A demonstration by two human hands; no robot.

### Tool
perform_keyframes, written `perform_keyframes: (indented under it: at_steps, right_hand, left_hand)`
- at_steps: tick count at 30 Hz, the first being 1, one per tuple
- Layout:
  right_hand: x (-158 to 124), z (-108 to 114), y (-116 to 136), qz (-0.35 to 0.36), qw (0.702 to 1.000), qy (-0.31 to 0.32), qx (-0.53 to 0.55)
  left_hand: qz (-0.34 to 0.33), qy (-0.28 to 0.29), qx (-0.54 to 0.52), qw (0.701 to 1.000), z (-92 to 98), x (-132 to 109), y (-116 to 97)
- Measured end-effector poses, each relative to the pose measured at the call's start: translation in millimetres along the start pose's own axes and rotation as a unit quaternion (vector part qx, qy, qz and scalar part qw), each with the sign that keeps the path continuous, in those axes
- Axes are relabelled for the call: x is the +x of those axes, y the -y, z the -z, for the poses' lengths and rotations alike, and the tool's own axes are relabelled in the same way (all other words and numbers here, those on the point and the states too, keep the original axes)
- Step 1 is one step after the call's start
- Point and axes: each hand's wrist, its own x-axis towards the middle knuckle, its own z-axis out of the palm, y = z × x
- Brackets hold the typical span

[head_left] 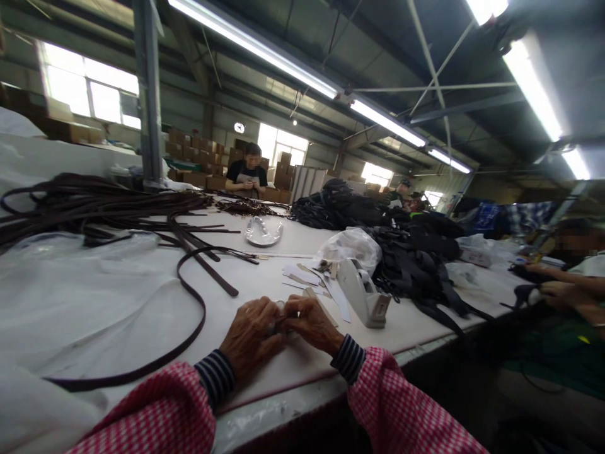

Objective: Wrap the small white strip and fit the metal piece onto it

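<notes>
Near the front edge of the white desk [142, 302], left hand [250, 337] and right hand [312, 325] pinch closed on one small shiny part [278, 315]; it could slip, being barely held by fingertips.

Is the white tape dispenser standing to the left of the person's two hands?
No, the white tape dispenser stands on the table to the right of both hands.
</notes>
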Motion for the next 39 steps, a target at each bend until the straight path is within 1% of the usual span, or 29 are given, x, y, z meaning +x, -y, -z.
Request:
perform_keyframes:
  at_steps: [2, 4, 5, 7, 10, 12, 14, 17, 20, 25, 30, 32, 35, 39]
  right_hand:
    - [-2, 0, -2, 0.02, 1.0, -0.011, -0.008]
    - [-2, 3, -2, 0.006, 1.0, -0.007, -0.016]
    - [-2, 6, -2, -0.008, 1.0, 0.007, -0.021]
    - [2, 13, 1, -0.033, 0.997, 0.065, -0.027]
    - [15, 27, 8, -0.055, 0.982, 0.175, -0.041]
    - [24, 33, 14, -0.056, 0.972, 0.219, -0.07]
    - [31, 36, 20, -0.047, 0.964, 0.239, -0.11]
    - [35, 36, 27, -0.035, 0.954, 0.255, -0.156]
    - [34, 34, 29, -0.044, 0.948, 0.263, -0.175]
    - [40, 32, 31, -0.066, 0.939, 0.282, -0.188]
    - [48, 31, 34, -0.058, 0.925, 0.309, -0.213]
    - [48, 31, 36, -0.045, 0.921, 0.304, -0.24]
    - [44, 28, 39, -0.007, 0.914, 0.268, -0.305]
    - [25, 15, 35, 0.049, 0.896, 0.222, -0.382]
  left_hand:
    - [-0.02, 0.023, 0.04, 0.999, -0.2, 1, 4]
    - [-0.031, 0.061, 0.043, 0.997, -0.1, 2, 8]
    - [-0.037, 0.079, 0.03, 0.996, 0.1, 3, 9]
    - [-0.049, 0.091, 0.013, 0.995, 0.8, 5, 10]
    - [-0.057, 0.094, 0.004, 0.994, 1.8, 6, 9]
    - [-0.059, 0.096, 0.001, 0.994, 1.9, 7, 9]
    - [-0.059, 0.097, -0.001, 0.993, 1.8, 6, 11]
    - [-0.058, 0.101, -0.001, 0.993, 2.2, 6, 17]
    - [-0.066, 0.11, -0.001, 0.992, 2.8, 5, 21]
    - [-0.078, 0.115, 0.0, 0.99, 2.5, 7, 17]
    - [-0.077, 0.113, -0.004, 0.991, 3.7, 6, 17]
    - [-0.073, 0.11, -0.004, 0.991, 2.8, 5, 18]
    - [-0.067, 0.098, 0.005, 0.993, -1.0, 4, 17]
    - [-0.06, 0.089, 0.02, 0.994, -4.4, 4, 13]
